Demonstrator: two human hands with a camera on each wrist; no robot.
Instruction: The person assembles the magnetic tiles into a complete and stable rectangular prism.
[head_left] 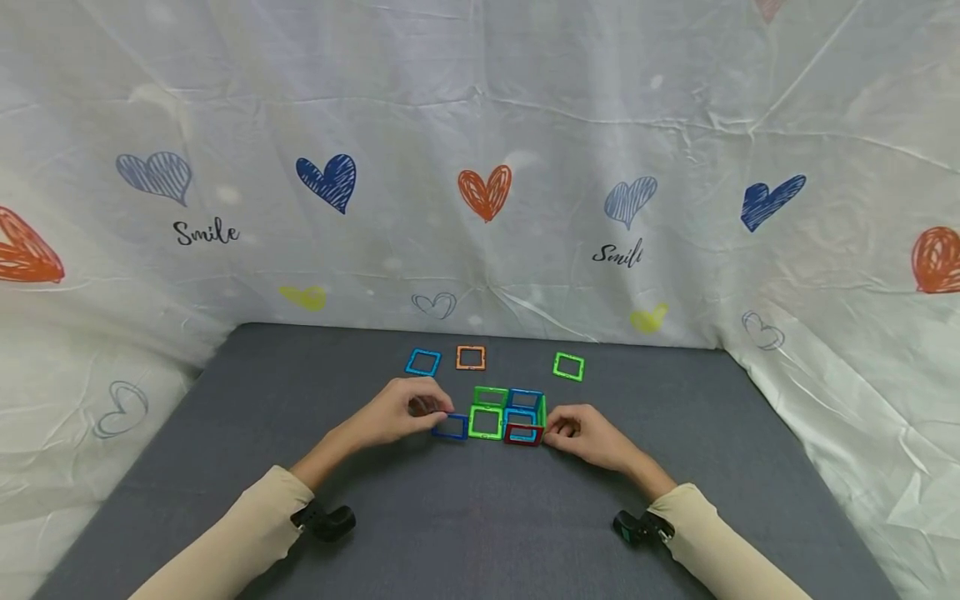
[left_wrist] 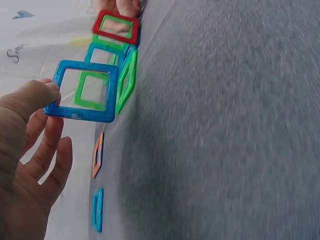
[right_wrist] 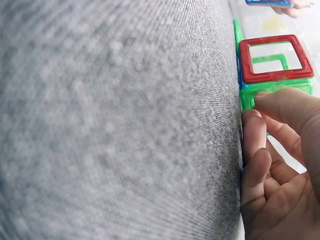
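Note:
My left hand [head_left: 408, 408] pinches a blue square magnetic tile [left_wrist: 85, 119] by its edge, between thumb and fingers. That tile is held upright, left of a small structure of joined square tiles. In the structure, a light green tile [head_left: 486, 423] is at the left, a green one [head_left: 491, 388] and a blue one [head_left: 525, 392] are at the back, and a red tile [right_wrist: 277, 77] stands at the front. At the structure's right side, my right hand [head_left: 596, 437] grips the green side tile [right_wrist: 290, 85] with thumb and fingers; its fingertips are partly hidden.
Loose tiles lie on the dark grey table [head_left: 480, 533] behind the structure: a light blue one [head_left: 409, 369] and an orange one [head_left: 459, 358] at the left, a green one [head_left: 557, 367] at the right. A white cloth printed with hearts [head_left: 480, 108] hangs behind the table.

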